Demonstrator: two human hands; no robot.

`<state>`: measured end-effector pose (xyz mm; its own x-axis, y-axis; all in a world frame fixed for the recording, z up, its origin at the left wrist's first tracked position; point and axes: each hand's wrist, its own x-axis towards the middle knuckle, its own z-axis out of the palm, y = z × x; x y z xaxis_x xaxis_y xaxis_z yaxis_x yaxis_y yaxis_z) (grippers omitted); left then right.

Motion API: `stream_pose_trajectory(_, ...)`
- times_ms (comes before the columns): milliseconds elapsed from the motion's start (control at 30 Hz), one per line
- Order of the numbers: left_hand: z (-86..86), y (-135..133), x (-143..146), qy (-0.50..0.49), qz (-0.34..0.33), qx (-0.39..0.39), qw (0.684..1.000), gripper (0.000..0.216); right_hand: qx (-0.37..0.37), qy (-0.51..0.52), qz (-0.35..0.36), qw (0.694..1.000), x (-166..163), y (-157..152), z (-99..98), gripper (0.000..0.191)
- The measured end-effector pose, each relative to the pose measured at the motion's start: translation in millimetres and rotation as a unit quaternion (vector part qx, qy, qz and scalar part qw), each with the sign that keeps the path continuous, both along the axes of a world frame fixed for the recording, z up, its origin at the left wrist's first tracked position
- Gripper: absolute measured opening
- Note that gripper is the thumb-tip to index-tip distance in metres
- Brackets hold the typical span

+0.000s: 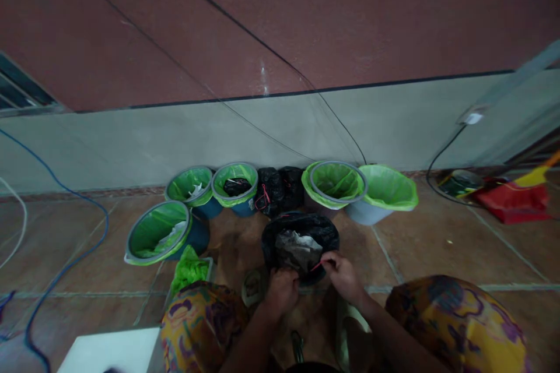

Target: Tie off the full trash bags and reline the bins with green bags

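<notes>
A black garbage bag [306,228] stands open on the tiled floor right in front of me, with crumpled grey waste inside. My left hand [282,290] is closed on the bag's near rim. My right hand [343,274] pinches a thin red drawstring [317,266] at the bag's near edge. Both forearms reach forward between my knees, which are covered in yellow and purple patterned cloth.
Several bins with green liners [157,232] [336,183] line the wall, with tied black bags [277,186] between them. A loose green bag [189,271] lies left. Blue cable [65,268] trails at far left, a red dustpan [510,198] at far right.
</notes>
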<state>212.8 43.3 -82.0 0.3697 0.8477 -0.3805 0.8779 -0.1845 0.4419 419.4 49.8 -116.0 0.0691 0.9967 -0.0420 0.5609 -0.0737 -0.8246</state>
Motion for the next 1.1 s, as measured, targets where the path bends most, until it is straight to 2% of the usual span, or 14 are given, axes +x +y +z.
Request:
stream_pose_trajectory(200, -3.2, -2.9, 3.4, -0.049, 0.049, 0.005, 0.998, 0.033, 0.009, 0.028, 0.018, 0.999, -11.1, -4.6, 22.4, 0.021)
stream_pose_trajectory(300, -1.0, -4.3, 7.5, -0.079, 0.075, 0.02, 0.994, 0.049, 0.006, 0.023, 0.042, 0.999, -18.3, -8.9, 36.8, 0.02)
stream_pose_trajectory(400, 2.3, -4.2, 15.9, -0.123, 0.072, 0.05, 0.989, 0.059, 0.002, 0.03, 0.073, 0.997, -24.4, -11.1, 50.4, 0.019)
stream_pose_trajectory(533, -1.2, -2.7, 30.0, -0.217, 0.049, 0.081, 0.972, 0.037, -0.016, 0.033, 0.115, 0.993, -27.6, -8.6, 58.2, 0.021)
stream_pose_trajectory(667, -14.3, -2.9, 38.1, -0.288, 0.062, 0.065, 0.953, 0.031, -0.037, 0.033, 0.135, 0.99, -24.1, 3.6, 52.4, 0.02)
stream_pose_trajectory(733, -19.6, -3.5, 40.0, -0.324, 0.077, 0.039, 0.942, 0.032, -0.053, 0.056, 0.143, 0.987, -22.4, 17.6, 48.4, 0.026)
stream_pose_trajectory(800, -22.1, -3.6, 41.4, -0.341, 0.1, 0.007, 0.935, 0.035, -0.059, 0.062, 0.122, 0.989, -22.9, 39.6, 45.7, 0.032)
stream_pose_trajectory(933, -20.6, -2.0, 44.0, -0.372, 0.138, -0.025, 0.917, 0.036, -0.015, -0.049, 0.082, 0.995, -36.6, 101.2, 44.8, 0.034)
stream_pose_trajectory(1100, -23.3, -1.4, 48.0, -0.392, 0.182, -0.082, 0.898, 0.044, -0.037, -0.205, 0.179, 0.961, -68.5, 163.2, 41.7, 0.039)
